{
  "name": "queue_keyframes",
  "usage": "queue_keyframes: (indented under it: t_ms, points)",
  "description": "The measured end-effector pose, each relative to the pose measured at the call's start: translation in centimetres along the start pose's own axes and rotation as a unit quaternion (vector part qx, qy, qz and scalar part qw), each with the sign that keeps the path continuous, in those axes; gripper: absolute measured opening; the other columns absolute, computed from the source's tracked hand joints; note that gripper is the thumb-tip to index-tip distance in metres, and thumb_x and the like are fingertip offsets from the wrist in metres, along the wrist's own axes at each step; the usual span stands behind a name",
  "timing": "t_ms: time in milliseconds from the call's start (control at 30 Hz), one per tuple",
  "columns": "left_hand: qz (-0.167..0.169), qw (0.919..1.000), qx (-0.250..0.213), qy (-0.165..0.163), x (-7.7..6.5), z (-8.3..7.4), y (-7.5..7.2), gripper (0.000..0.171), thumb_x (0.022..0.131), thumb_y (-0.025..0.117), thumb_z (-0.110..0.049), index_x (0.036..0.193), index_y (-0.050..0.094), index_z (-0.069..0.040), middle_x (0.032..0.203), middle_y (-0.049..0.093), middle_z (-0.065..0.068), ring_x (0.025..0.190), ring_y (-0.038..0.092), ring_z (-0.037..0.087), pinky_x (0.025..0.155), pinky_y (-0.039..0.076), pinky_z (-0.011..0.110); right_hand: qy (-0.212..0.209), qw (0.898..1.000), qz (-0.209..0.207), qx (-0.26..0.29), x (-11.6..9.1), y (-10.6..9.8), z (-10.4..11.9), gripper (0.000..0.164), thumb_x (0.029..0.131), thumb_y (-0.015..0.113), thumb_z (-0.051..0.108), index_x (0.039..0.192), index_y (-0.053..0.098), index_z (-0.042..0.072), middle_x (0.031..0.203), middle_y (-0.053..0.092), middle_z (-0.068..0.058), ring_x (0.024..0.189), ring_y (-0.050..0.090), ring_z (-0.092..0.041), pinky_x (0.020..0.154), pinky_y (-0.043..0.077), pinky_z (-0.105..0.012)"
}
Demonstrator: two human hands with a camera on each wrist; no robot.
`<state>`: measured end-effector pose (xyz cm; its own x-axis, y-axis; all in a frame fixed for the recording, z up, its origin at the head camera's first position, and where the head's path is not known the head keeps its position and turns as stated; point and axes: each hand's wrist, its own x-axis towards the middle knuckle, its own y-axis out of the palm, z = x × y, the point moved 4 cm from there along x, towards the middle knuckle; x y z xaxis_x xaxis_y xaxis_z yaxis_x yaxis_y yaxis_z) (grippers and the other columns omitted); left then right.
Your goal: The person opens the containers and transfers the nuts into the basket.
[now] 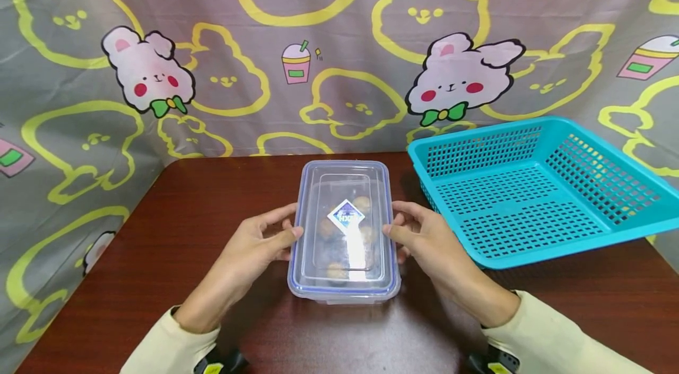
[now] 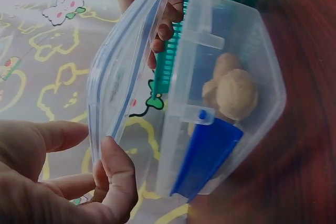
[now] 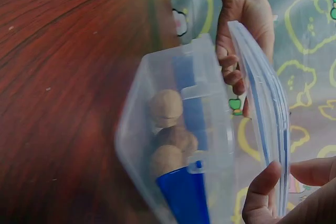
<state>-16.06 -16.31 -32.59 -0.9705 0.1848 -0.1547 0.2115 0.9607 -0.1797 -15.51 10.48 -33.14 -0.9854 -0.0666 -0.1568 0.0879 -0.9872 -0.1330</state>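
Observation:
A clear plastic lid (image 1: 329, 185) with a blue seal and a diamond-shaped label (image 1: 346, 217) is held between my two hands. My left hand (image 1: 257, 244) pinches its left long edge, and my right hand (image 1: 424, 238) pinches the right one. Both wrist views show the lid apart from the clear food box (image 2: 262, 51), raised above its rim. Inside the box lie several round tan balls (image 3: 167, 107) that look like walnuts. A blue latch (image 2: 210, 153) hangs outward on the box's left side, and another blue latch (image 3: 184, 195) does so on the right.
A turquoise perforated plastic basket (image 1: 509, 247) stands on the right of the dark red wooden table (image 1: 185, 232), close to my right hand. Behind the table hangs a cartoon-patterned cloth (image 1: 329, 109).

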Motion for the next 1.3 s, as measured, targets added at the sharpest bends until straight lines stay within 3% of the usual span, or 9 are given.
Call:
queue_keyframes:
  t_ms: [267, 500, 733, 967, 1200, 1300]
  points:
    - [0.004, 0.9998, -0.010, 0.017, -0.8, -1.3, -0.5, 0.059, 0.099, 0.070, -0.010, 0.155, 0.050, -0.008, 0.100, 0.058, 0.002, 0.093, 0.066, 0.012, 0.080, 0.063, 0.030, -0.018, 1.000, 0.018, -0.010, -0.5, -0.7, 1.7, 0.055, 0.098, 0.069, 0.011, 0.149, 0.050, -0.001, 0.103, 0.053, -0.010, 0.087, 0.058, -0.021, 0.062, 0.057, -0.028]
    - [0.002, 0.9990, -0.030, 0.034, -1.4, -2.4, -0.6, 0.053, 0.099, 0.070, -0.008, 0.149, 0.055, 0.001, 0.100, 0.058, 0.000, 0.093, 0.069, 0.007, 0.082, 0.064, 0.030, -0.049, 0.998, 0.020, -0.033, -0.8, -1.2, 2.9, 0.053, 0.098, 0.072, 0.014, 0.147, 0.054, 0.008, 0.097, 0.056, -0.009, 0.085, 0.059, -0.022, 0.066, 0.058, -0.031]
    - [-0.029, 0.9974, 0.000, 0.066, -2.2, -3.3, -1.2, 0.047, 0.097, 0.073, -0.008, 0.143, 0.062, -0.001, 0.092, 0.064, -0.001, 0.091, 0.071, 0.010, 0.082, 0.065, 0.032, -0.077, 0.996, 0.008, -0.052, -1.3, -1.2, 3.9, 0.039, 0.100, 0.071, 0.016, 0.135, 0.062, 0.003, 0.093, 0.057, -0.010, 0.078, 0.058, -0.022, 0.068, 0.053, -0.026]
    - [-0.071, 0.9920, 0.037, 0.097, -3.2, -4.1, -2.3, 0.040, 0.095, 0.078, -0.012, 0.133, 0.070, -0.004, 0.091, 0.072, -0.001, 0.088, 0.072, 0.011, 0.083, 0.063, 0.028, -0.107, 0.993, 0.006, -0.055, -1.7, -0.8, 4.6, 0.028, 0.102, 0.069, 0.017, 0.126, 0.068, 0.004, 0.098, 0.063, -0.012, 0.092, 0.062, -0.027, 0.076, 0.058, -0.026]
    - [-0.120, 0.9819, 0.093, 0.113, -3.8, -4.3, -3.4, 0.029, 0.093, 0.081, -0.020, 0.120, 0.078, -0.010, 0.094, 0.077, -0.007, 0.097, 0.068, 0.010, 0.083, 0.055, 0.023, -0.143, 0.987, 0.005, -0.068, -1.7, -0.3, 5.2, 0.019, 0.102, 0.069, 0.018, 0.118, 0.074, 0.009, 0.107, 0.074, -0.011, 0.099, 0.065, -0.026, 0.088, 0.057, -0.032]
    - [-0.131, 0.9794, 0.103, 0.114, -4.0, -4.2, -3.7, 0.030, 0.094, 0.080, -0.022, 0.122, 0.078, -0.012, 0.103, 0.078, -0.012, 0.105, 0.067, 0.006, 0.086, 0.053, 0.020, -0.150, 0.986, 0.011, -0.070, -1.6, 0.0, 5.2, 0.019, 0.101, 0.069, 0.014, 0.119, 0.074, 0.010, 0.113, 0.075, -0.009, 0.102, 0.067, -0.027, 0.090, 0.057, -0.033]
